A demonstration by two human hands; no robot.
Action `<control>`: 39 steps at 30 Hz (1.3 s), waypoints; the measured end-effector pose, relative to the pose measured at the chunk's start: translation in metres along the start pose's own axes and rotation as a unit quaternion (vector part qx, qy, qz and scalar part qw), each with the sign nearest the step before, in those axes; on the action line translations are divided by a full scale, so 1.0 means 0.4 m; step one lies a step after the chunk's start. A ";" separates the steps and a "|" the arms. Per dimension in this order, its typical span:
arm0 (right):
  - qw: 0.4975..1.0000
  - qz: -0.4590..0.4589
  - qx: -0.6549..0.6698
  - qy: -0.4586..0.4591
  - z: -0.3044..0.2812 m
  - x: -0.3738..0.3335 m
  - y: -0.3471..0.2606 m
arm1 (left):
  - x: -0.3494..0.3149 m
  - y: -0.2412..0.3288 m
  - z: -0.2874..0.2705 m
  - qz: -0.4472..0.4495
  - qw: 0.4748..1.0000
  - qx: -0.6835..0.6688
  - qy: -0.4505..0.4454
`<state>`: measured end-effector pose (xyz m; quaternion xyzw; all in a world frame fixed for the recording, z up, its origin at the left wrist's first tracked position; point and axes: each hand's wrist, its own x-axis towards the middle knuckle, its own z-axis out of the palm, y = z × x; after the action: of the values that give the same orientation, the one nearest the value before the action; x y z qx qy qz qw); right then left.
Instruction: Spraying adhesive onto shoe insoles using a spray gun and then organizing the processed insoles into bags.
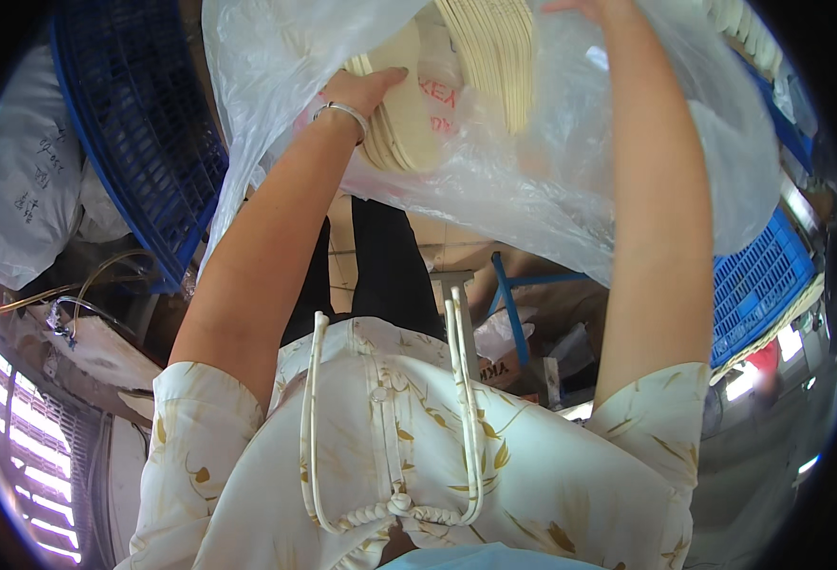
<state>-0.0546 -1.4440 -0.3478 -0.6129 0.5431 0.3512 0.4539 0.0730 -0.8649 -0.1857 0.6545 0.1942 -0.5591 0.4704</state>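
Note:
My left hand (pixel 361 90), with a bangle at its wrist, is closed on the left side of a small stack of cream insole-shaped pieces (pixel 401 128). Its thumb lies over the top piece. To the right, a larger row of the same thin pieces (pixel 499 62) stands fanned on edge. Both groups lie in or on a big clear plastic bag (pixel 570 180) with red print showing between them. My right hand (pixel 587 8) is at the upper edge, over the bag and beside the larger row; most of it is cut off, and only a stretched digit shows.
A blue plastic crate (pixel 138 123) stands at the left, beside a filled white bag (pixel 24 180). Another blue crate (pixel 760 285) is at the right. Below the bag are my dark-clad legs (pixel 394 261) and a blue metal frame (pixel 508 304) on the tiled floor.

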 end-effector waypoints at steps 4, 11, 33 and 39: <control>0.987 -0.036 0.064 -0.145 0.469 -0.091 0.050 | 0.027 -0.048 -0.212 -0.054 0.958 0.133 0.247; 0.984 0.023 0.134 -0.113 0.843 -0.326 -0.083 | -0.005 -0.015 -0.108 -0.058 0.987 0.117 0.097; 0.925 0.058 0.344 -0.153 0.731 -0.686 -0.077 | -0.251 0.001 -0.273 -0.010 0.988 -0.149 -0.048; 0.901 -0.005 0.411 -0.142 0.922 -0.951 -0.286 | -0.501 0.055 -0.381 0.075 0.996 0.041 -0.008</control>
<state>0.0188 -0.9662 -0.1022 -0.3180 0.5661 0.1783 0.7394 0.1137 -0.6940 -0.0040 0.6812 0.1175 -0.5351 0.4857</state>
